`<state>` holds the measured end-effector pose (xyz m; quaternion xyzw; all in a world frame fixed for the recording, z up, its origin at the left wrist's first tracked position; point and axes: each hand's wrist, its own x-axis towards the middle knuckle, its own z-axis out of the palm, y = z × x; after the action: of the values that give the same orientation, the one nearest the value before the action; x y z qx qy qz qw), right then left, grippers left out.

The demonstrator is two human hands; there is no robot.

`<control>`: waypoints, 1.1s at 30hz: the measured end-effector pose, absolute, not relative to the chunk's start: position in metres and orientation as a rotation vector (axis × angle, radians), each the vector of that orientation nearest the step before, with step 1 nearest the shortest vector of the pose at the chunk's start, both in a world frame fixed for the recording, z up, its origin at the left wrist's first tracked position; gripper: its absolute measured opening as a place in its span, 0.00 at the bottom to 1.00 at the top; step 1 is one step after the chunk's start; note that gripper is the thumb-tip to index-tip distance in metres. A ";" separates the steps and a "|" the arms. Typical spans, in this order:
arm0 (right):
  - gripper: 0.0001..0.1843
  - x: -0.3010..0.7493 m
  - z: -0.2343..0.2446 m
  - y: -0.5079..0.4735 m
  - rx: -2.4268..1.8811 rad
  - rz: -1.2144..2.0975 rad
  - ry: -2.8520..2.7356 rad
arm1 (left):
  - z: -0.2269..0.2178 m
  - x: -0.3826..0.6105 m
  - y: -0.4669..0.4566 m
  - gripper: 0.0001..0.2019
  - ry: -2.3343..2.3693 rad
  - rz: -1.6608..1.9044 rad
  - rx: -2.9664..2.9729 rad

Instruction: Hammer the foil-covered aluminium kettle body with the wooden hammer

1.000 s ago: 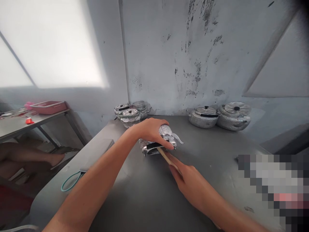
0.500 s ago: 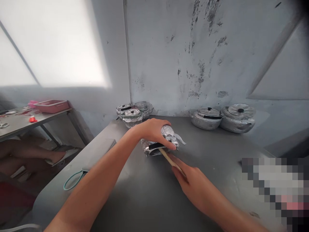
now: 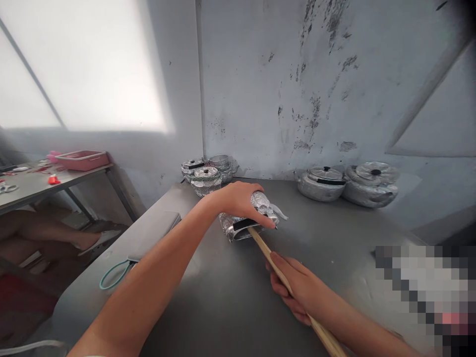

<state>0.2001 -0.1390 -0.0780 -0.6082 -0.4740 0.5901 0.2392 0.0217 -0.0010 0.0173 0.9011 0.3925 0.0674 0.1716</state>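
Note:
In the head view, a small silver kettle (image 3: 261,201) with a spout and a black handle lies tipped on its side on the grey table (image 3: 223,297), its mouth facing me. My left hand (image 3: 240,199) is closed over it, thumb across the near side. My right hand (image 3: 292,282) grips a wooden stick (image 3: 263,246), whose far end goes into the kettle's mouth. How deep the tip reaches is hidden. The stick's near end runs below my right wrist towards the bottom edge.
Several silver pots (image 3: 206,179) stand at the back left, two lidded pots (image 3: 322,183) at the back right by the wall. A grey flat case (image 3: 158,235) with a teal loop lies at left. Another table bears a pink basket (image 3: 84,159); a person's leg (image 3: 48,230) shows beneath.
My right hand has shifted down and slightly right, and much more of the wooden stick is visible. My left hand stays on the kettle. The whole view has shifted a little.

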 end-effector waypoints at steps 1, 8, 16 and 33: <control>0.20 0.199 -0.077 -0.140 -1.673 1.595 -1.285 | 0.017 0.022 -0.001 0.55 1.120 0.193 2.554; 0.20 0.195 -0.073 -0.145 -1.709 1.544 -1.305 | 0.017 0.021 -0.001 0.56 1.124 0.192 2.546; 0.21 0.193 -0.081 -0.141 -1.699 1.476 -1.353 | 0.017 0.022 -0.001 0.56 1.123 0.184 2.560; 0.20 0.199 -0.076 -0.142 -1.736 1.405 -1.400 | 0.015 0.022 0.001 0.52 1.131 0.186 2.577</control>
<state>0.1992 -0.1422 -0.0757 -0.6376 -0.5143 0.5160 0.2503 0.0218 0.0007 0.0152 0.9019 0.3960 0.0650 0.1599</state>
